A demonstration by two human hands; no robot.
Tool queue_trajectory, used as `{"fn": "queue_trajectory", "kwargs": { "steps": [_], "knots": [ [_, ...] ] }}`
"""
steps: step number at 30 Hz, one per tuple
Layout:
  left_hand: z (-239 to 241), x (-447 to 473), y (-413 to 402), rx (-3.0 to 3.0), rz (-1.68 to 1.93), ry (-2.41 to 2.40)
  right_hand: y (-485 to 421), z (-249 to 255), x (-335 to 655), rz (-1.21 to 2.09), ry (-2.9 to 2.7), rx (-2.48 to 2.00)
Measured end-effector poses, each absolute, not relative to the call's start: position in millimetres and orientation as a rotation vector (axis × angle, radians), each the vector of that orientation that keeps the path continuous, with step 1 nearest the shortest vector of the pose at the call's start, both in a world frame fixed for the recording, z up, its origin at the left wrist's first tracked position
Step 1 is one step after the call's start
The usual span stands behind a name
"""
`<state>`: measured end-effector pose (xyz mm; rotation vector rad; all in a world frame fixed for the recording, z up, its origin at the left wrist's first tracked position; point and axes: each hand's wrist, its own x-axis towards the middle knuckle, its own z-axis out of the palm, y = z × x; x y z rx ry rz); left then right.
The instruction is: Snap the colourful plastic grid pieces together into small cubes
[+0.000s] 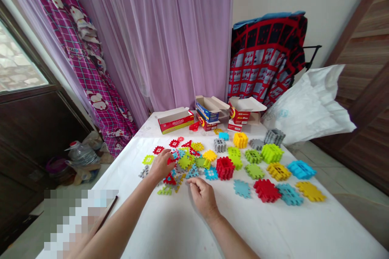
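Note:
My left hand [161, 165] reaches into a loose pile of notched plastic building tiles, its fingers bent and closed at a red building tile [171, 161]. Around it lie a yellow-green tile [148, 159], grey pieces [144, 172] and a red triangular piece [169, 178]. At the near edge of the pile rests my right hand [204, 197], its fingers curled in and nothing visible in them. Nearest to it are a blue triangular piece [192, 171] and a blue window tile [211, 173]. The left palm is hidden.
Sorted stacks stand on the right, among them red tiles [225, 168], yellow-green tiles [272, 153] and blue tiles [302, 169]. Open cardboard boxes [176, 123] line the back of the white table [170, 226]. A white sack [310, 105] leans beyond the right edge.

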<state>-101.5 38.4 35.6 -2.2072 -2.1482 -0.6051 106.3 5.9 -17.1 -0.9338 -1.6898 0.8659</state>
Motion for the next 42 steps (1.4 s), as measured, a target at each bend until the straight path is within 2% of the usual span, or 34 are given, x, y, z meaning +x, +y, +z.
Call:
{"fn": "queue_trajectory", "kwargs": {
  "steps": [5, 12, 17, 25, 34, 42],
  "knots": [
    [25.1, -68.3, 25.2, -2.314, -0.669, -2.037, 5.3, -13.6, 109.5, 0.848, -1.665, -0.951],
    [4.5, -107.1, -6.5, -1.822, -1.240, -2.160, 2.7, -17.5, 115.8, 0.794, -1.704, -0.970],
    [-11.8, -129.6, -27.2, -1.263, -1.588, -2.463, 9.6, -21.1, 117.5, 0.509, -1.819, -0.999],
    [-3.9, -131.9, -19.5, -1.156, -1.913, -2.497, 39.1, 16.5, 107.5, 0.244, -2.218, -1.147],
    [-5.8, -136.0, -17.3, -1.139, -2.048, -2.484, 59.6, 43.4, 87.7, 0.138, -2.568, -1.310],
    [-8.9, -136.6, -15.4, -1.125, -2.006, -2.472, 43.9, 49.6, 89.7, -0.019, -2.323, -1.622]
  ]
}}
